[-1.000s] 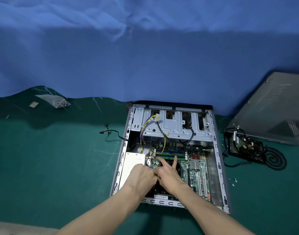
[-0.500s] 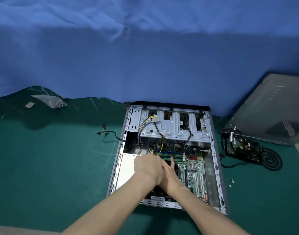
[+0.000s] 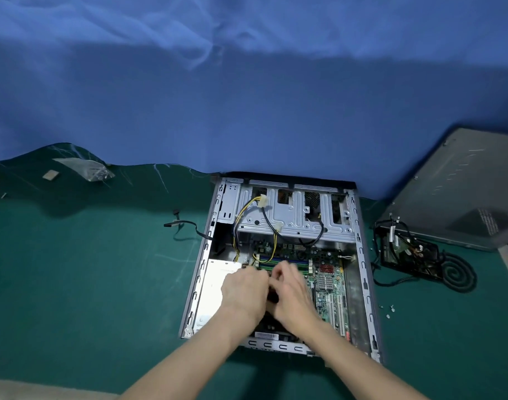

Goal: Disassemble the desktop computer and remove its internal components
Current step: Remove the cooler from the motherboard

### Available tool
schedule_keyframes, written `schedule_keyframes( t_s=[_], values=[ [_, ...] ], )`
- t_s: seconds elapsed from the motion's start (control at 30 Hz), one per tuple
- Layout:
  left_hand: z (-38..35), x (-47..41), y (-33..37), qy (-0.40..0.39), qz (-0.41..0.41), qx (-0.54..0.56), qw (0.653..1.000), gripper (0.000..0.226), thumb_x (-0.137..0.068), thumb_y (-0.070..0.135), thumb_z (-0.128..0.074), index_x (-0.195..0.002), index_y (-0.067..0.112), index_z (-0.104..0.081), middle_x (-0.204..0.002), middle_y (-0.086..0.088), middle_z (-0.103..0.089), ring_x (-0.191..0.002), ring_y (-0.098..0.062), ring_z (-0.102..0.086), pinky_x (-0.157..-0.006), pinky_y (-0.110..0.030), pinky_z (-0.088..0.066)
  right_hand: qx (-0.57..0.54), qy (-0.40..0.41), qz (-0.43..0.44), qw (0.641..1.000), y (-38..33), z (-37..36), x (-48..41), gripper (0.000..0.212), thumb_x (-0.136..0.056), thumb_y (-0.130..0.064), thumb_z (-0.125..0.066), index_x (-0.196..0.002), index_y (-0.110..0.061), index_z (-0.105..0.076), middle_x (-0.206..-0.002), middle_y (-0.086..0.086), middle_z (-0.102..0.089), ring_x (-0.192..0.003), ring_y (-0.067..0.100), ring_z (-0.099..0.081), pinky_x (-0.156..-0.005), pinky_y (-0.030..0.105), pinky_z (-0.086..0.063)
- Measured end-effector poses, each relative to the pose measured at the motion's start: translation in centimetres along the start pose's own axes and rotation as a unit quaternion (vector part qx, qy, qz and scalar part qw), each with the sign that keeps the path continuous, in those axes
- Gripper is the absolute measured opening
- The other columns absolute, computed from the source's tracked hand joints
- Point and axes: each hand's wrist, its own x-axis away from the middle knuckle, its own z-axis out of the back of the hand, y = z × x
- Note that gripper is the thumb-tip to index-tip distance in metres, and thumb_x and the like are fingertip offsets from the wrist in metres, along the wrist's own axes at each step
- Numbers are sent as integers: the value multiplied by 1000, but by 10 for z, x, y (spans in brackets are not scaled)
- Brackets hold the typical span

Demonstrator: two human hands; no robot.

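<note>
While both our arms reach into the open PC case [image 3: 362, 255], our left hand [image 3: 244, 293] and right hand [image 3: 294, 293] sit side by side, nearly touching, over a black part [image 3: 273, 296] that shows in the gap btwn them. Both hands are motion-blurred, backs up, fingers bent downward. Whether they grip the black part or only rest on it, we can't tell.

The case lies flat on the green mat [image 3: 74, 269], open side up, w/ its far end against the blue cloth [image 3: 247, 96]. Just left of our left hand, inside the case, is a white box [image 3: 215, 280]. Right of our right hand lies the green circuit board [image 3: 330, 290]. Beyond our fingertips, yellow & black wires [image 3: 248, 215] run up to a metal cage [image 3: 293, 220].

Outside the case, well left of the hands, lies a loose black cable [image 3: 186, 226]. Well to the right sits a black tray w/ wires [image 3: 405, 252], touching a coiled cable [image 3: 457, 274]. A few screws [image 3: 389, 311] lie nearer us, and a grey panel [image 3: 463, 192] further back.
</note>
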Motion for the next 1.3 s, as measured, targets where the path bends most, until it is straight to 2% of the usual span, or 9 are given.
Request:
schedule_keyframes(
  t_s=[0.2,0.37,0.47,0.63,0.8,0.97,1.07,1.2,1.3],
  values=[
    [1,3,-6,-24,43,17,999,25,-88,7,-51,-111,12,-58,-112,-6,-61,-103,-25,-61,-73,-31,-43,-144,-135,-98,975,-23,1,-8,27,-74,9,-38,-63,-16,-41,-63,0,-41,-61,14,-28,-57,32,-27],
    [-2,19,-26,25,-174,-231,957,17,-92,1,-43,-107,4,-51,-94,-9,-51,-64,-19,-40,-48,-29,-32,-45,-151,-40,987,-26,2,-10,17,-86,6,-47,-85,-8,-55,-85,12,-61,-75,24,-55,-71,37,-48],
    [-7,14,-32,23,-226,-247,942,16,-96,4,-46,-103,9,-59,-94,-3,-59,-71,-18,-51,-52,-31,-30,-24,-163,-33,986,-25,0,-10,26,-84,9,-48,-102,-5,-60,-98,10,-64,-86,25,-60,-79,36,-50],
    [-7,2,-16,-36,-60,-57,996,18,-96,16,-47,-106,12,-62,-108,-6,-63,-98,-24,-62,-73,-30,-42,-9,-157,-35,987,-27,3,-10,11,-84,-8,-59,-75,-14,-56,-78,12,-64,-62,23,-51,-64,31,-45],
    [3,-4,-23,-165,31,119,978,23,-96,25,-47,-106,10,-61,-101,-4,-63,-92,-23,-62,-75,-30,-46,-17,-184,-13,983,-34,3,-12,2,-85,-11,-63,-83,-11,-62,-81,8,-64,-72,24,-59,-68,29,-46],
    [0,25,-9,5,-165,-211,963,16,-93,1,-47,-107,1,-53,-88,-11,-48,-75,-21,-46,-64,-28,-47,-38,-192,-69,978,-30,5,-14,27,-89,-3,-47,-68,-19,-44,-64,-3,-49,-52,9,-40,-46,18,-38],
    [-4,21,-12,16,-239,-238,941,16,-96,1,-46,-104,6,-59,-86,-7,-53,-77,-19,-52,-64,-28,-42,-21,-212,-56,976,-28,5,-9,33,-88,-2,-47,-64,-22,-39,-62,-5,-45,-49,8,-37,-43,17,-34],
    [1,9,-17,-57,-82,-36,994,19,-96,13,-46,-104,9,-63,-109,-8,-64,-99,-26,-62,-73,-32,-43,-27,-171,-43,984,-31,6,-5,35,-83,-15,-59,-58,-28,-38,-56,-8,-45,-49,10,-40,-50,24,-35],
    [2,4,-20,-107,17,94,990,22,-97,20,-43,-99,9,-62,-107,-9,-65,-96,-28,-62,-73,-32,-44,-40,-183,-57,981,-33,8,-6,32,-85,-13,-61,-60,-25,-43,-65,-3,-51,-60,17,-48,-59,30,-42]
  ],
)
